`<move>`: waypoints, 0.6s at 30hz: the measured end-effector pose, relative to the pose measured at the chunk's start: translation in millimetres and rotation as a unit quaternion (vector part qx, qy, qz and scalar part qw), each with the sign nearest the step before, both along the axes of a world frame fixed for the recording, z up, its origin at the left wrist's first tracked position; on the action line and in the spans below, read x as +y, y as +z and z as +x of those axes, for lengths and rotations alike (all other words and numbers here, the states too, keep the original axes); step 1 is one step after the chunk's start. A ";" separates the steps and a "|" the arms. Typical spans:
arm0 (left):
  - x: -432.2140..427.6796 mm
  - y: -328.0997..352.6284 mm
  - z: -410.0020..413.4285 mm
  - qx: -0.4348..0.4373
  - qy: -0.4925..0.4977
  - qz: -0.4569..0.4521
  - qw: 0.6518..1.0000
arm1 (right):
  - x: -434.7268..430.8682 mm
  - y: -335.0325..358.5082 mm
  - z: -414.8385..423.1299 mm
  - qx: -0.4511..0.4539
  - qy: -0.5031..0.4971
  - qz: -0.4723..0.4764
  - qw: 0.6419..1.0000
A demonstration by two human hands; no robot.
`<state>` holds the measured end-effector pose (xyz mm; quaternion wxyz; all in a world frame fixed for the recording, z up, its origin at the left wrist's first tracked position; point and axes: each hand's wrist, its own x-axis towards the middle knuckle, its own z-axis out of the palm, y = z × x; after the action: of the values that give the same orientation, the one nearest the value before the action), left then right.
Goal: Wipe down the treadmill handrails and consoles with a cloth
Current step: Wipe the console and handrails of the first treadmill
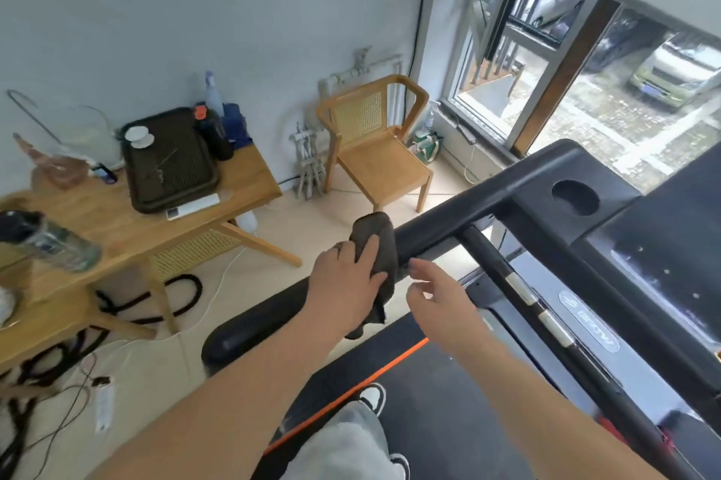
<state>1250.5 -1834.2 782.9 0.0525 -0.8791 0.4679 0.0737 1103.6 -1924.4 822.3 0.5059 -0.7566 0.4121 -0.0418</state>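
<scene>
A dark grey cloth (380, 236) is draped over the black left handrail (433, 230) of the treadmill. My left hand (347, 280) lies on the cloth, fingers wrapped over it and the rail. Just to the right, my right hand (437, 292) hovers with relaxed, spread fingers and holds nothing, close to the rail's underside. The rail runs up right to the black console (663, 245), which has a round cup holder (575, 197). A thin black bar (519, 292) with silver sensor plates slants down from the rail.
The treadmill belt (448, 401) with an orange edge strip is under my feet. At left stands a wooden table (117, 214) with a dark tray, bottles and a remote. A wooden chair (374, 144) sits by the wall. Cables and a power strip lie on the floor. A window is at upper right.
</scene>
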 end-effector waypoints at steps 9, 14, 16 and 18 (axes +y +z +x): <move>41.0 -6.2 28.6 0.025 0.044 0.006 0.999 | 33.0 -2.2 7.1 0.011 0.054 -0.026 0.998; 7.0 6.5 59.4 0.251 0.092 0.003 0.964 | 46.7 3.3 38.8 0.023 0.155 -0.127 0.979; 25.3 6.9 56.8 0.241 0.072 -0.024 0.968 | 53.2 3.2 53.3 0.028 0.203 -0.160 0.965; 61.6 -0.1 48.9 0.161 0.039 -0.054 0.985 | 60.1 3.5 64.8 0.051 0.244 -0.175 0.952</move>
<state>1299.4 -1772.6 782.7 -0.0741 -0.8749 0.4391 0.1903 1168.4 -1864.3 825.8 0.3382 -0.9121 0.2261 0.0502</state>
